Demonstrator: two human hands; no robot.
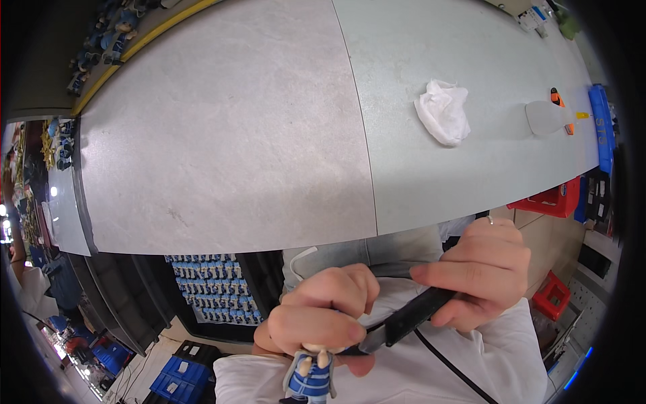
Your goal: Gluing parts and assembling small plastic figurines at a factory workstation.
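Close to my body, off the front edge of the table, both my hands are at work. My left hand (319, 306) pinches a small toy figurine (309, 380) in a blue and white outfit; its upper part is hidden by my fingers. In my right hand (481, 279) is a black-handled tool (417, 314), slanting down to the left. Its narrower grey tip (373, 341) reaches my left fingertips beside the figurine. Whether the tip touches the figurine, I cannot tell. A black cord (454, 367) runs below the tool toward the lower edge.
On the table (229, 135) lie a crumpled white cloth or tissue (444, 113), a translucent piece (545, 118) and an orange-and-black tool (556, 97). Rows of similar figurines fill a tray (212, 286) below the table's front edge. A red stool (552, 202) and blue bins (180, 380) stand around.
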